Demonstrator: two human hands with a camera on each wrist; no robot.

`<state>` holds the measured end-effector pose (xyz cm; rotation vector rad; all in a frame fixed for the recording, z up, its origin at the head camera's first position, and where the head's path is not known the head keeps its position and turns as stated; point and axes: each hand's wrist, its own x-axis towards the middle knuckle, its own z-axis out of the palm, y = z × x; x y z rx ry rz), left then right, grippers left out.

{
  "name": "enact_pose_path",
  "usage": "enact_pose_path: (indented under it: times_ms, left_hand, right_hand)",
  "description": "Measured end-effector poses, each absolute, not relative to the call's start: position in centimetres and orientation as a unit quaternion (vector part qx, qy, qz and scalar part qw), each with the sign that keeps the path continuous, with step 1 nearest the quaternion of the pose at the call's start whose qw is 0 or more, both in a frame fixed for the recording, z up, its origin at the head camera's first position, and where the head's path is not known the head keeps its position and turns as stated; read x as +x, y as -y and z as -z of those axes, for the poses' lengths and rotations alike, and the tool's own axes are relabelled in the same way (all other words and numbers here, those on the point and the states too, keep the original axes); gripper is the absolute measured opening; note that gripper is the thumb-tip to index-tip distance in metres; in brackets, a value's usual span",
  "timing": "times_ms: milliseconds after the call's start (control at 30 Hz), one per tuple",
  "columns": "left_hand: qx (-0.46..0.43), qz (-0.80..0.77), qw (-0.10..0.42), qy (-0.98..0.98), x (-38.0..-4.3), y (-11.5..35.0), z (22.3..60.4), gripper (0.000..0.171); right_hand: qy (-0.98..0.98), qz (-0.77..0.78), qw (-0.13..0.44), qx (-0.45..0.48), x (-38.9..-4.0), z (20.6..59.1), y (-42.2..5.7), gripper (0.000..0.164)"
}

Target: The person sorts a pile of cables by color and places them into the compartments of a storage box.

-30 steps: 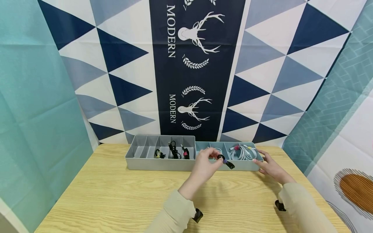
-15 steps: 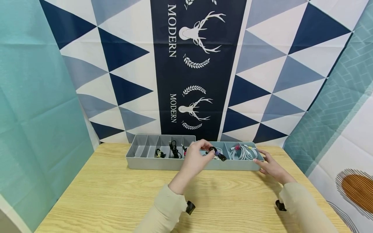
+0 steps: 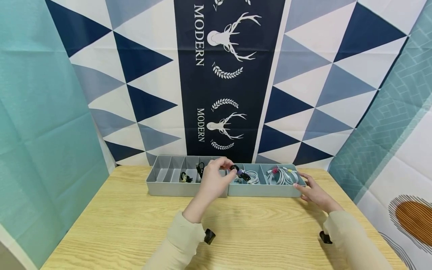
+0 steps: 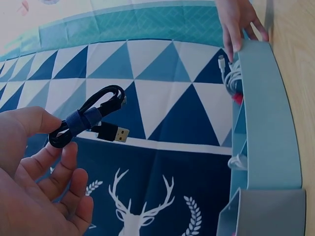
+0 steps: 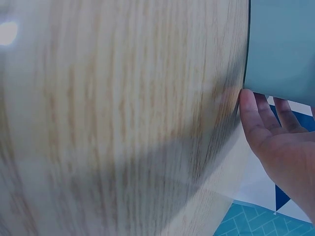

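My left hand [image 3: 213,181] pinches a coiled black USB cable [image 4: 83,120] between thumb and fingertips. A blue strap [image 4: 82,121] binds the coil, and its metal USB plug sticks out in the left wrist view. This hand is above the join of two boxes, hiding part of the grey box [image 3: 185,189]. My right hand [image 3: 315,193] rests against the right end of the blue box [image 3: 263,190], its fingers fairly straight in the right wrist view [image 5: 283,140]. White cables [image 3: 281,176] with red and yellow ties lie in the blue box's right compartment.
In the grey box lie a short black cable with a yellow tie [image 3: 185,177] and another black cable [image 3: 200,169], partly hidden. A coiled white cable [image 3: 252,177] sits in the blue box's middle compartment. Both boxes stand on the wooden table [image 3: 135,217] before a patterned cloth [image 3: 152,93].
My left hand has moved left with the black cable, from over the blue box to the join with the grey box. The right hand has stayed at the blue box's end.
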<state>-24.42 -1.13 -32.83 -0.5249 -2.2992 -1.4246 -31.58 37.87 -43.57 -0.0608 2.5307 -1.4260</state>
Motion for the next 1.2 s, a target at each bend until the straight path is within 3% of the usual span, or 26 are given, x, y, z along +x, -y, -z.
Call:
enact_pose_path:
  times_ms: [1200]
  left_hand:
    - [-0.187,0.458,0.278,0.823,-26.6,7.8,29.9,0.014]
  right_hand:
    - [-0.866,0.486,0.117,-0.017,-31.5,43.4,-37.8,0.085]
